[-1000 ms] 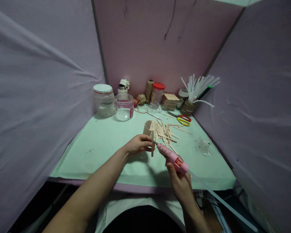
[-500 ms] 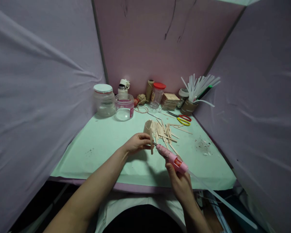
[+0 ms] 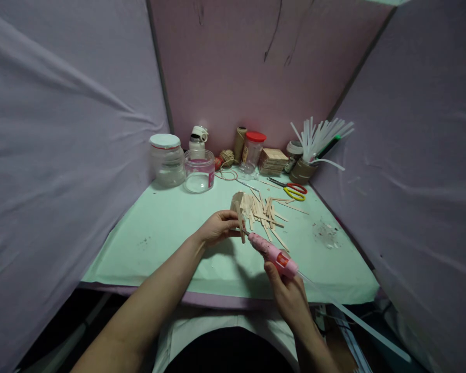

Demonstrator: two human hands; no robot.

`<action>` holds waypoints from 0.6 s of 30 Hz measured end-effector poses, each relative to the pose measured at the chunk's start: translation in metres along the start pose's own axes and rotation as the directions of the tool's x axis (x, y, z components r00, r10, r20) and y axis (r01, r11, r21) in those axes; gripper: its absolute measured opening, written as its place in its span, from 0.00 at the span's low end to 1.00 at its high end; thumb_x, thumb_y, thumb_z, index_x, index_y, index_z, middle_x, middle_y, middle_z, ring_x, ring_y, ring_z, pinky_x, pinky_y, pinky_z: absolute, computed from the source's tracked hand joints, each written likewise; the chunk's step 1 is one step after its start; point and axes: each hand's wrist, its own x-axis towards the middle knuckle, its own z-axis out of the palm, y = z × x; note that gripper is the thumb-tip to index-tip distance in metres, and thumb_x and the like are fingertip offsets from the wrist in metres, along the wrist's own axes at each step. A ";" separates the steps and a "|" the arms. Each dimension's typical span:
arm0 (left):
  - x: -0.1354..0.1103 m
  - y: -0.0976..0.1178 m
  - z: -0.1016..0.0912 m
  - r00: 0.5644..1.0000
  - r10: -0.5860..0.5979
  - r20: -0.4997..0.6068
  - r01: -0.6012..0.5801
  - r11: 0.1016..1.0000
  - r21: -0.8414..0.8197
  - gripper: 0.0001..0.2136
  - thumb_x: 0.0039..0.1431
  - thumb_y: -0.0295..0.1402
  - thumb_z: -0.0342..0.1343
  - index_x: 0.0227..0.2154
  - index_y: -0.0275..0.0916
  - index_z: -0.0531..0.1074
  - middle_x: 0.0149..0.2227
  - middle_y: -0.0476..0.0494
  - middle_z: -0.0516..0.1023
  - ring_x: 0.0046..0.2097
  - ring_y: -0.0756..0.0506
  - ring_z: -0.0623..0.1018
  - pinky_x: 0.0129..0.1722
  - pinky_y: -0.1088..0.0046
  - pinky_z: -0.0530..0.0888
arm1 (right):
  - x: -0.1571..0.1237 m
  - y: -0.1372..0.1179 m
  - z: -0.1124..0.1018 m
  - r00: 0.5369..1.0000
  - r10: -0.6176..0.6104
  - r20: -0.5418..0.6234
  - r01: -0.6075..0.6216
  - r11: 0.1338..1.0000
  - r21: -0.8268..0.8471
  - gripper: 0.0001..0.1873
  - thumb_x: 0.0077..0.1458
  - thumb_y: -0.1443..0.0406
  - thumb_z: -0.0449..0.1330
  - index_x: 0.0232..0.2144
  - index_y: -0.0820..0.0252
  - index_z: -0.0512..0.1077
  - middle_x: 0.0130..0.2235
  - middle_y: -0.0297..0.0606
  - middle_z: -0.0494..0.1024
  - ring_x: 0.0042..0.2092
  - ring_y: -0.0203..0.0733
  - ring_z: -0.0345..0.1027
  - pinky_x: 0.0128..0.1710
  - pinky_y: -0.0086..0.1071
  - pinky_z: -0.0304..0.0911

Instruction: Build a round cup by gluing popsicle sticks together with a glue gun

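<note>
Your left hand (image 3: 217, 228) pinches a flat wooden stick (image 3: 239, 223) just in front of the pile of loose sticks (image 3: 264, 210). The stick's long axis is near upright, top leaning left. Your right hand (image 3: 289, 295), nearer you than the pile, grips the pink plastic glue gun (image 3: 274, 254). Its nozzle aims up-left at the stick's lower half and seems to touch it.

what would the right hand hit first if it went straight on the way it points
Likely the stick held by the left hand; the glue gun in the right hand points right at it, though depth is unclear.
</note>
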 end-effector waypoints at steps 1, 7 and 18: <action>0.000 0.000 0.000 1.000 0.004 -0.003 -0.004 1.000 0.001 0.16 0.36 0.34 0.74 0.27 0.31 0.76 0.28 0.45 0.78 0.31 0.47 0.78 0.34 0.67 0.79 | 0.000 -0.001 0.000 1.000 -0.003 -0.002 0.003 1.000 -0.001 0.18 0.60 0.52 0.53 0.40 0.55 0.76 0.30 0.35 0.76 0.31 0.41 0.69 0.33 0.31 0.68; -0.002 0.002 -0.001 0.999 0.036 -0.002 -0.036 0.999 -0.015 0.17 0.37 0.37 0.73 0.28 0.32 0.75 0.28 0.45 0.78 0.31 0.48 0.78 0.35 0.68 0.79 | 0.000 -0.002 -0.001 1.000 -0.012 0.014 0.011 1.000 0.014 0.18 0.61 0.52 0.53 0.40 0.56 0.76 0.31 0.36 0.77 0.32 0.41 0.70 0.34 0.31 0.69; -0.003 0.005 0.000 0.997 0.052 -0.050 -0.054 0.998 -0.035 0.18 0.36 0.38 0.74 0.26 0.32 0.75 0.26 0.47 0.76 0.29 0.50 0.77 0.34 0.70 0.77 | 0.000 -0.001 -0.001 0.999 -0.037 0.037 0.036 0.999 0.011 0.21 0.62 0.52 0.52 0.49 0.54 0.75 0.37 0.38 0.81 0.39 0.45 0.74 0.41 0.36 0.71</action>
